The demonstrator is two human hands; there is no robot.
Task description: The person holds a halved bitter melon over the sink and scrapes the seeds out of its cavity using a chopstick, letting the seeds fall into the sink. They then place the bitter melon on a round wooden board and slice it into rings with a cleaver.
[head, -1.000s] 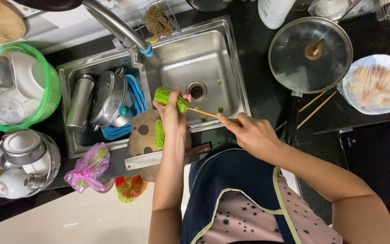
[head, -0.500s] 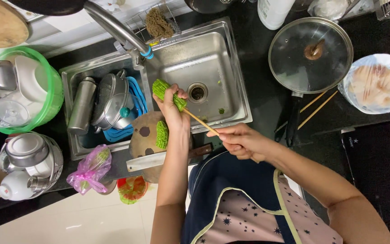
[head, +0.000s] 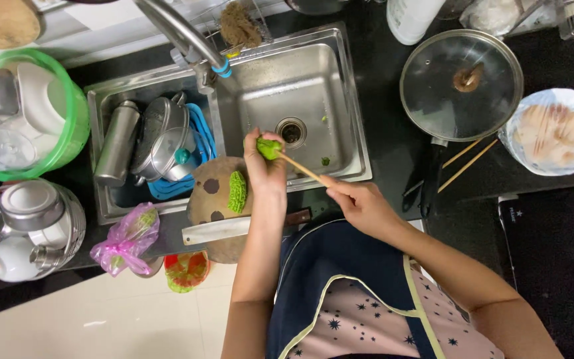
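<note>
So the left hand [head: 265, 174] is clamped round a green gourd piece [head: 268, 148] over the sink [head: 347, 100], right hand [head: 361, 205] pinching a chopstick [head: 302, 170] into it — push too hard and it could slip out or poke the palm.

The dark surface [head: 393, 153] carries a steel double sink [head: 357, 133] set into it. To its right stand a pan under a glass lid [head: 461, 85], two loose chopsticks [head: 466, 163] and a bag of pale food [head: 553, 131]. At the front edge a round wooden board [head: 210, 193] bears a cleaver [head: 217, 231]; at left sits a green basket of dishes [head: 68, 126].
</note>
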